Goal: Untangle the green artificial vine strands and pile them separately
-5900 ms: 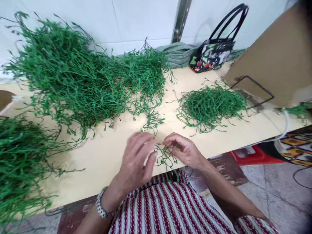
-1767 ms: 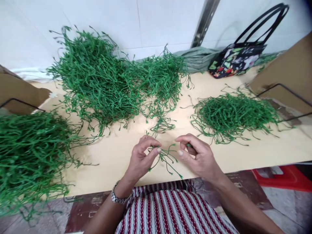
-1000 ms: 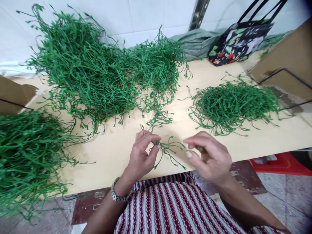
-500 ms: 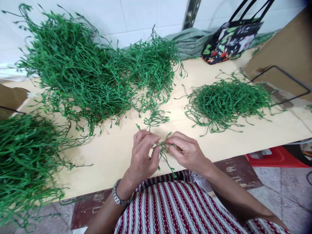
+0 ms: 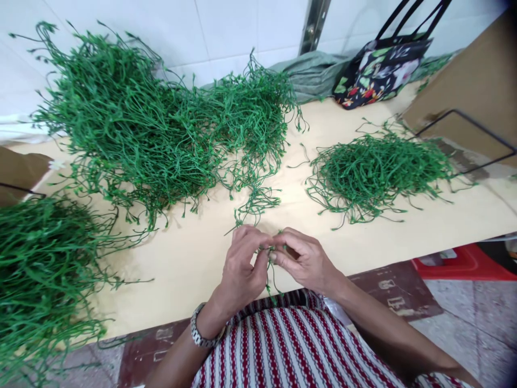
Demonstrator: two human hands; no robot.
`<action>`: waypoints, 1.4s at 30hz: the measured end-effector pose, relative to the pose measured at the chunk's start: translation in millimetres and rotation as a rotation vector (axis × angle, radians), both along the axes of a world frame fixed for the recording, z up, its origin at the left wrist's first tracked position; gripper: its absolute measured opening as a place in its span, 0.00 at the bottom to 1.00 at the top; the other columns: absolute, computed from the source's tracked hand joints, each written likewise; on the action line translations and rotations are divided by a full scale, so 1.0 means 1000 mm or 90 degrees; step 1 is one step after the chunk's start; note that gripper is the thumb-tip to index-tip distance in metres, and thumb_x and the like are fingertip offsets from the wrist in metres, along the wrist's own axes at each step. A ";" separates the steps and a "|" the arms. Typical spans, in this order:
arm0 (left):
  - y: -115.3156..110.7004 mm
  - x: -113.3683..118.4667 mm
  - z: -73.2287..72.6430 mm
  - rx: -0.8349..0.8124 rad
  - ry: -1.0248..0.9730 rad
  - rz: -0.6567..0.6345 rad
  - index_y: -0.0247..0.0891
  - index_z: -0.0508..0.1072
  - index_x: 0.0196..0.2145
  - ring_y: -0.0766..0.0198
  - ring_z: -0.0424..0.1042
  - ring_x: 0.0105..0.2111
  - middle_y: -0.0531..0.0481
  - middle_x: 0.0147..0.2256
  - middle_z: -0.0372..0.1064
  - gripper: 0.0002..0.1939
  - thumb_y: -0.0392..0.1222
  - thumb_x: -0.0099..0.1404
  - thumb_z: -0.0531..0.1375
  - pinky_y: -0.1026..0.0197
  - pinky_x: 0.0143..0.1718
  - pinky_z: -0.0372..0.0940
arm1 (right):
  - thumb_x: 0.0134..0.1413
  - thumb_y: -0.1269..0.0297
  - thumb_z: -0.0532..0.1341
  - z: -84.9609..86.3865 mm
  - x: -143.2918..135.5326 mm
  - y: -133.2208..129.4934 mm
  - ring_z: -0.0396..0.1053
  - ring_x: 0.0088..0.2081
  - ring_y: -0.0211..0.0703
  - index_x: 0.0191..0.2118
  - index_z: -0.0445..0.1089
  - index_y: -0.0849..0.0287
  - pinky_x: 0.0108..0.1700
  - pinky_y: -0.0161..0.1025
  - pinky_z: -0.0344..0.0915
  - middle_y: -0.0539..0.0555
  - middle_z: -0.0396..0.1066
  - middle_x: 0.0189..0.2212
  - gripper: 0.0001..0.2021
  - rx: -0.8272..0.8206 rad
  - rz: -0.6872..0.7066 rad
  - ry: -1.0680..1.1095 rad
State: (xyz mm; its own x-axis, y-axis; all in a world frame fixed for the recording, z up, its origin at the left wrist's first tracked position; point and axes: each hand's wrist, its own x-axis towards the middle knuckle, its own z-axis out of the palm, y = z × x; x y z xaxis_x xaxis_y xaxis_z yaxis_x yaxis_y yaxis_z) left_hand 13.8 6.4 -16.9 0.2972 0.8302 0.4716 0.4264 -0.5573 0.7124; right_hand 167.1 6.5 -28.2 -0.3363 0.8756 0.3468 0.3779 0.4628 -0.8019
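My left hand (image 5: 246,264) and my right hand (image 5: 305,258) meet at the table's near edge, thumbs and fingers pinched on thin green artificial stems (image 5: 273,277). The stems hang down below the fingertips, small buds at their ends. Exactly how the pieces join between the fingers is hidden. Just beyond my hands lies a small loose cluster of the same stems (image 5: 258,200). A large heap of green stems (image 5: 133,124) rises at the back left, and a smaller pile (image 5: 375,167) lies to the right.
Another green pile (image 5: 40,264) spills over the near left edge. A flowered black bag (image 5: 382,70) stands against the tiled wall. Brown cardboard (image 5: 472,81) with a black wire frame (image 5: 484,123) is at the right. A red plastic stool (image 5: 464,264) shows below the table (image 5: 189,258).
My hands have drawn closer together, fingertips now nearly touching over the stems. The hanging stems have shifted slightly. The view has tilted a little.
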 end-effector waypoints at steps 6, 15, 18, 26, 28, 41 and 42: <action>-0.002 0.001 -0.001 -0.022 0.046 0.039 0.37 0.64 0.33 0.62 0.63 0.32 0.51 0.28 0.65 0.08 0.26 0.57 0.53 0.57 0.36 0.60 | 0.54 0.72 0.54 -0.003 0.001 0.002 0.62 0.25 0.33 0.34 0.68 0.62 0.26 0.31 0.59 0.50 0.62 0.23 0.06 0.014 -0.005 -0.013; -0.003 0.002 0.000 -0.070 0.267 0.042 0.36 0.66 0.26 0.59 0.61 0.30 0.48 0.25 0.61 0.08 0.28 0.56 0.49 0.54 0.36 0.58 | 0.57 0.71 0.51 -0.012 0.005 -0.004 0.62 0.27 0.37 0.32 0.65 0.62 0.28 0.34 0.59 0.53 0.64 0.25 0.07 0.206 -0.022 -0.272; -0.003 0.000 0.001 -0.089 0.266 0.012 0.36 0.65 0.26 0.59 0.61 0.31 0.48 0.26 0.61 0.07 0.30 0.57 0.50 0.54 0.38 0.57 | 0.57 0.71 0.51 -0.010 0.006 -0.005 0.62 0.27 0.37 0.32 0.64 0.61 0.29 0.34 0.59 0.52 0.64 0.25 0.06 0.213 -0.025 -0.297; 0.001 -0.001 0.002 -0.083 0.269 -0.066 0.37 0.60 0.20 0.64 0.58 0.25 0.52 0.20 0.58 0.13 0.31 0.61 0.47 0.58 0.32 0.54 | 0.54 0.73 0.51 -0.010 0.005 -0.007 0.57 0.25 0.37 0.25 0.60 0.60 0.27 0.36 0.54 0.50 0.58 0.22 0.08 0.270 -0.017 -0.338; 0.001 -0.002 0.004 -0.081 0.276 -0.085 0.37 0.58 0.19 0.65 0.57 0.24 0.53 0.20 0.57 0.14 0.30 0.60 0.47 0.58 0.33 0.53 | 0.52 0.73 0.51 -0.011 0.005 -0.005 0.55 0.24 0.37 0.24 0.59 0.60 0.26 0.36 0.53 0.50 0.57 0.21 0.08 0.289 -0.002 -0.331; 0.015 -0.014 0.008 -0.222 0.076 -0.288 0.38 0.61 0.19 0.66 0.55 0.22 0.54 0.17 0.56 0.19 0.43 0.66 0.45 0.58 0.32 0.54 | 0.40 0.79 0.48 -0.006 0.009 0.008 0.54 0.22 0.33 0.25 0.58 0.59 0.23 0.32 0.52 0.47 0.57 0.20 0.09 0.048 0.138 -0.005; 0.017 -0.016 0.008 -0.233 0.059 -0.296 0.38 0.62 0.20 0.66 0.56 0.22 0.54 0.17 0.56 0.19 0.44 0.66 0.46 0.58 0.33 0.54 | 0.41 0.79 0.48 -0.006 0.011 0.011 0.54 0.22 0.32 0.26 0.59 0.60 0.24 0.31 0.52 0.47 0.58 0.20 0.09 0.017 0.146 0.013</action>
